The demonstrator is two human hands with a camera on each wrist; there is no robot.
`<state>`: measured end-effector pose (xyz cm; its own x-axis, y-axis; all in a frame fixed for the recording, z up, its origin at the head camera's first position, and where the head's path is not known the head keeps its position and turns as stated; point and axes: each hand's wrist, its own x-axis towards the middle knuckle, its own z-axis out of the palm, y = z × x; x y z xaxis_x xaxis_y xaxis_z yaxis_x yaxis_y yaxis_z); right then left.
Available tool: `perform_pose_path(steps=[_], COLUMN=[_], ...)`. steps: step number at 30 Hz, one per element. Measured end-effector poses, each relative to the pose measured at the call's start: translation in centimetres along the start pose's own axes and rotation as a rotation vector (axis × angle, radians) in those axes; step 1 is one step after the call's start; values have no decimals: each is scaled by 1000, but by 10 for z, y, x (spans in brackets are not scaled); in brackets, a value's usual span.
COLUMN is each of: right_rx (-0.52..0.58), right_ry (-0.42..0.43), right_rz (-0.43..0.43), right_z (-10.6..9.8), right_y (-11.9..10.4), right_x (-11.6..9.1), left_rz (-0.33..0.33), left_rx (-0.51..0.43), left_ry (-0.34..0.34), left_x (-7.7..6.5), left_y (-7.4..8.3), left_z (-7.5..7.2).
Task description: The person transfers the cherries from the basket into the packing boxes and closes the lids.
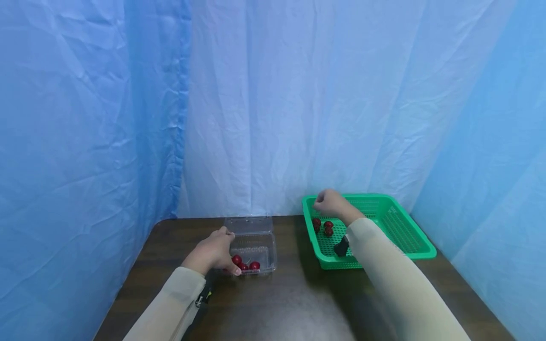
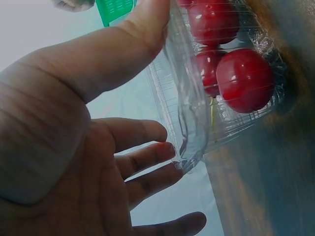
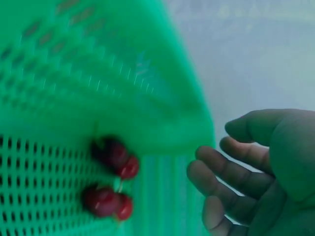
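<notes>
My left hand grips the left side of a clear plastic clamshell box, thumb near the front corner and fingers toward the back. Several shiny red cherries lie at the front of this box; in the left wrist view a cherry shows through the plastic, with a green stem nearby. Over the left part of a green plastic basket hovers my right hand, fingers loosely bent, holding nothing in the right wrist view. Beneath it, several dark red cherries rest on the basket's slotted floor.
The box's hinged lid is folded back toward the curtain. Both containers stand on a dark wooden table. Pale blue curtains enclose the back and sides. A small black object shows beside the right cuff.
</notes>
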<state>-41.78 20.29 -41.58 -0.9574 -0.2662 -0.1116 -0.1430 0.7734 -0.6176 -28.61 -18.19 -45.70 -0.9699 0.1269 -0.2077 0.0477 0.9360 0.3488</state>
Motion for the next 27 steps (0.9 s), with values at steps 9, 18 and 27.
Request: perform_pose_path(steps=[9, 18, 27], right_rx=[-48, -88, -74], right_ry=[-33, -145, -164], right_rz=[99, 180, 176], right_z=[-7, -3, 5], right_y=[48, 61, 61], right_x=[2, 12, 9], left_rz=[8, 10, -9], left_rx=[8, 22, 14], left_ry=[4, 17, 9], left_x=[1, 2, 1], left_y=[0, -2, 1], left_z=[-2, 0, 2])
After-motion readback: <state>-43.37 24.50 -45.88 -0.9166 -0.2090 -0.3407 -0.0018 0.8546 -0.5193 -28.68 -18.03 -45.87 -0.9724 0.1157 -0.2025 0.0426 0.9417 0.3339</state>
